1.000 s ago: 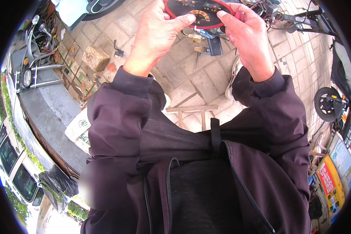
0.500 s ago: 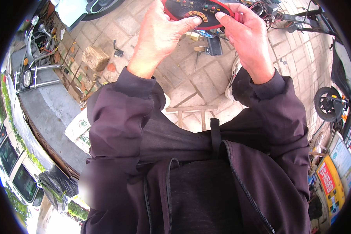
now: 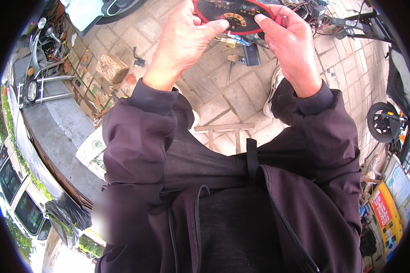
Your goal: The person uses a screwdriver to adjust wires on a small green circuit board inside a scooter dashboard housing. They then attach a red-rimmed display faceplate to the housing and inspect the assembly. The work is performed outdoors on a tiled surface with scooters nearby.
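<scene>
At the top of the view I hold up a handheld tester [image 3: 246,18], an oval black panel with a red rim, small coloured lights and an arc of pale segments. My left hand [image 3: 182,45] grips its left end, thumb lying on the face. My right hand [image 3: 291,43] closes round the right end, its thumb likewise on the panel. Below the tester a pale connector [image 3: 228,42] with thin wires hangs over the paving. The fingers behind the panel are mostly hidden.
A screwdriver [image 3: 233,63] and a dark flat piece [image 3: 251,54] lie on the paving. To the left are a wooden block [image 3: 112,68] and a grey platform [image 3: 61,132]. Loose wiring [image 3: 303,11] is at the top right, a small black wheel [image 3: 381,120] at the right.
The tester has tilted slightly and shifted a little to the right. My left hand and forearm have moved slightly left and the pale connector shows more. Both hands keep their hold.
</scene>
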`<state>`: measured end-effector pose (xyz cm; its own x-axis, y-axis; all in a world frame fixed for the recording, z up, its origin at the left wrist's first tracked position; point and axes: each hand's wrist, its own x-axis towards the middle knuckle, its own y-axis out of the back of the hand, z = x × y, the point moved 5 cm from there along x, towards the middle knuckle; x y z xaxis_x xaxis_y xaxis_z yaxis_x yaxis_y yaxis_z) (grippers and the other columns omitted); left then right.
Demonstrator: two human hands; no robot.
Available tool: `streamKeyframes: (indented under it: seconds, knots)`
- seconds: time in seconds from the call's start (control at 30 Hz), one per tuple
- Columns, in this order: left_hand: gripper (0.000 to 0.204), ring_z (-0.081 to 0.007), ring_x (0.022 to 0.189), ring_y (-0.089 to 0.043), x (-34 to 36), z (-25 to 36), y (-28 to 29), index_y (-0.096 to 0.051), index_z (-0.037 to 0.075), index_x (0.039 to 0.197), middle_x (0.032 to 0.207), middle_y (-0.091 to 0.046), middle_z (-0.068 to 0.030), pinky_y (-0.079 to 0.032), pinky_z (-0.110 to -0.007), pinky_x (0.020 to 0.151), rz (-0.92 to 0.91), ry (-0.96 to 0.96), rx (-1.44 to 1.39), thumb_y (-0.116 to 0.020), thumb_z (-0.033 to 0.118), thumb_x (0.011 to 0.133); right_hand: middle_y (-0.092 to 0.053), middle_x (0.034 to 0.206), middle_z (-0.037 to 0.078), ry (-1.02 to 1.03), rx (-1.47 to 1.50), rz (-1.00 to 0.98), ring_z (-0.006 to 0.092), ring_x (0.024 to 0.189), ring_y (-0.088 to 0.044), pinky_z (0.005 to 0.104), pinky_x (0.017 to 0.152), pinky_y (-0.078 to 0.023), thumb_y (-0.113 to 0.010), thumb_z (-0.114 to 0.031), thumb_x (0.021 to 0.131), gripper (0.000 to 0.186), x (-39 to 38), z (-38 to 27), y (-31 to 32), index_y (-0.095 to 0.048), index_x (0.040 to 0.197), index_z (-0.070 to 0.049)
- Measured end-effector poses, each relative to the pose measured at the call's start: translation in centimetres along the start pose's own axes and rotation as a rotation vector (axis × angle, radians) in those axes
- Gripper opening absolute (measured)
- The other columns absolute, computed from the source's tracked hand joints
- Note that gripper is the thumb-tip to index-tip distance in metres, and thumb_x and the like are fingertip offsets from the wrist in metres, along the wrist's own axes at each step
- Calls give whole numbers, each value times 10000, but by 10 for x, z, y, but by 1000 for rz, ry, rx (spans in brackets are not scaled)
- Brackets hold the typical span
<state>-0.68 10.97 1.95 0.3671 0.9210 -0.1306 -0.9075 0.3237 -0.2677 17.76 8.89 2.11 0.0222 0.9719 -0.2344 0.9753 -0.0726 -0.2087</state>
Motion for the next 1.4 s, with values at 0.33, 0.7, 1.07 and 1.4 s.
streamKeyframes:
  seconds: [0.33,0.7,1.07,1.4]
  knots:
    - [310,-134,954,-689,5,-1,0,-616,-46,1270,1135,-729,-88,-565,-288,870,4,-8,-65,-669,65,986,-688,882,36,10,5,-9,49,698,-584,203,606,-451,-610,21,998,105,-1,-3,-2,-637,1096,49]
    - [273,-78,844,-642,3,-2,15,-705,-46,1180,988,-737,-33,-526,-247,760,116,49,127,-711,142,982,-708,917,48,10,-40,-70,67,754,-634,224,659,-512,-617,42,992,111,-3,-8,-7,-643,1100,41]
    - [263,-82,804,-635,0,8,23,-718,-64,1126,956,-740,-56,-524,-243,730,151,58,264,-721,146,969,-687,895,8,28,-99,-124,44,738,-594,202,653,-480,-624,18,999,97,-3,-12,-7,-647,1093,23]
    - [308,-103,768,-625,-4,21,21,-721,-82,1069,871,-728,-62,-506,-285,698,147,42,504,-684,206,965,-684,907,9,92,-153,-133,45,760,-592,212,668,-486,-639,22,987,116,-3,-16,-8,-652,1103,30]
